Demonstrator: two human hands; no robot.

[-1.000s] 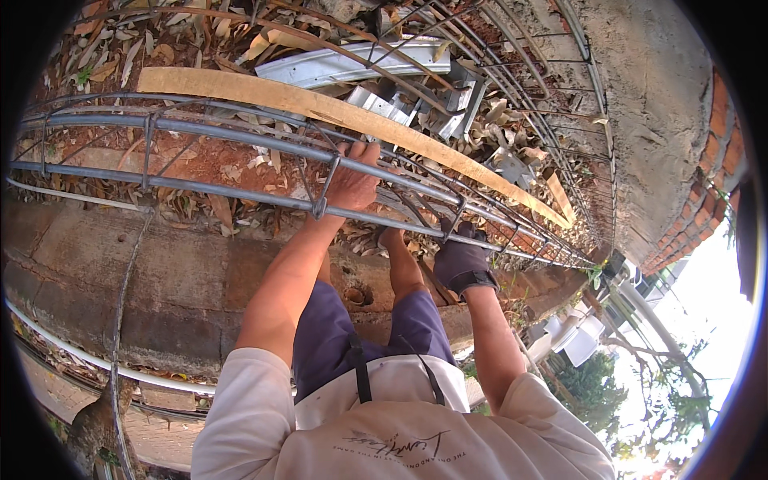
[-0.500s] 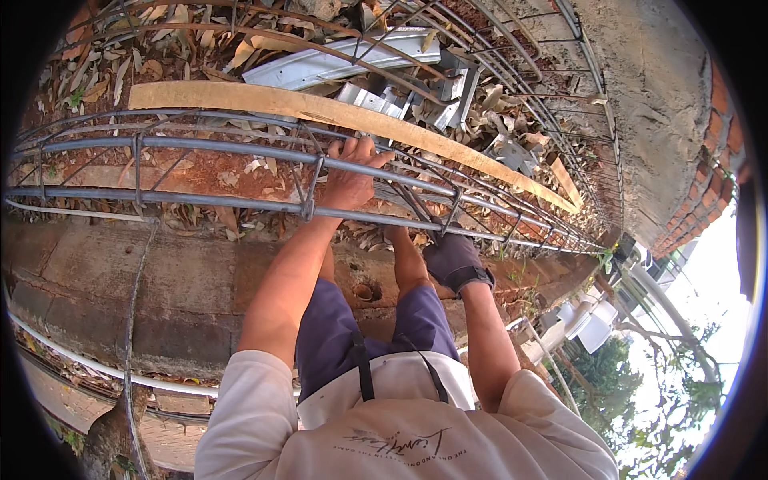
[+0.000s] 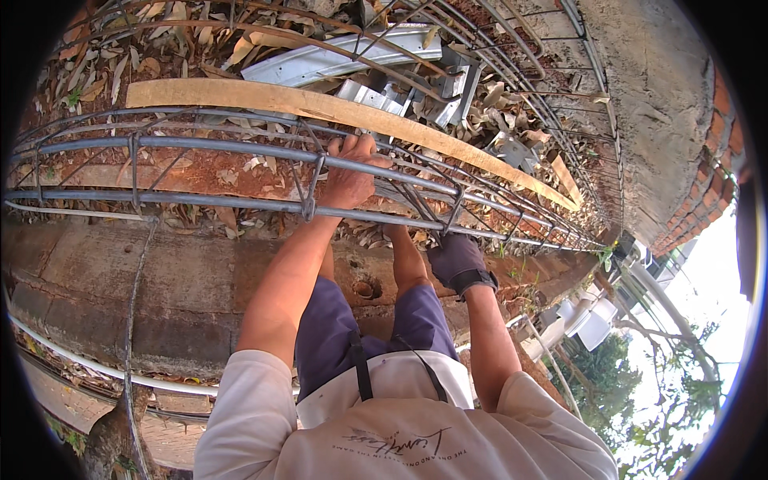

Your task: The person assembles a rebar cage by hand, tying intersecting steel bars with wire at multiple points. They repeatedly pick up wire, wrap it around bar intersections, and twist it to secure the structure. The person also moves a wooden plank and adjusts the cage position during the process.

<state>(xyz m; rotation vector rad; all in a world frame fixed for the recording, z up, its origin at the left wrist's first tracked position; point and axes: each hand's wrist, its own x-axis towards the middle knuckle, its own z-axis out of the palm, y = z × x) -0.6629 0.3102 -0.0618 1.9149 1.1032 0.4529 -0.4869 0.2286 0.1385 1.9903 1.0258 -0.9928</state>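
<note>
The left hand [image 3: 350,180] is bare and lies across a long bar of the steel bar cage [image 3: 240,205], its fingers bent; I cannot tell if they close around it. The right hand [image 3: 460,260], in a dark glove, is at the near bar, fingers partly hidden, so its grip I cannot tell. Beyond the hands lie a wooden strip [image 3: 320,106], then a silver metal channel [image 3: 320,60] among dry leaves [image 3: 500,102].

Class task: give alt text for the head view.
A person's bare left hand is on a long cage of metal bars, the gloved right hand at its near edge; beyond lie a wooden board, silvery metal pieces and dry leaves.
</note>
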